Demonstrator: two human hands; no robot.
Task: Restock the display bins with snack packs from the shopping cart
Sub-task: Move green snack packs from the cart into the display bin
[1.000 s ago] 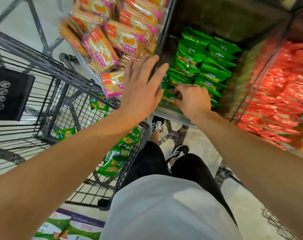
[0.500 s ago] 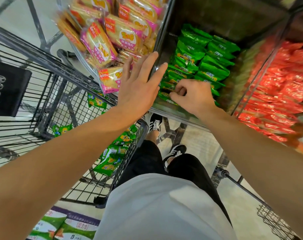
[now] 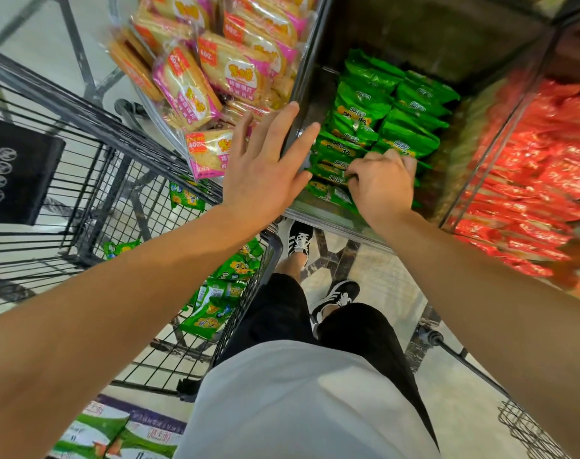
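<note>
Bin point(image 3: 318, 210), clear-walled, stacked with glossy green packs point(image 3: 361, 111). Right hand point(image 3: 381, 183) inside it, fingers curled into the packs, tips hidden; left hand point(image 3: 268, 170) spread flat at the bin's left wall. Wire cart point(image 3: 83, 180) left of the bin, cut off.

Pale glossy floor point(image 3: 378, 279), dark inlaid tile pattern point(image 3: 335, 256)

The shiny green snack packs point(image 3: 386, 127) in the middle clear bin have yellow and white marks on them. The clear cracker packs point(image 3: 215, 77) in the next bin have pink edges, orange corner labels and pale tan crackers inside. The shiny packs point(image 3: 530, 167) on the other side are bright red. The wire shopping cart point(image 3: 93, 200) is dark grey, and the green packs lying in the cart point(image 3: 212, 309) have yellow pictures. The flat sign point(image 3: 17, 170) on the cart is black with white round marks. The shoes point(image 3: 300, 238) are black with white stripes. The shirt point(image 3: 302, 402) is plain white and the trousers point(image 3: 282, 313) are black.
</note>
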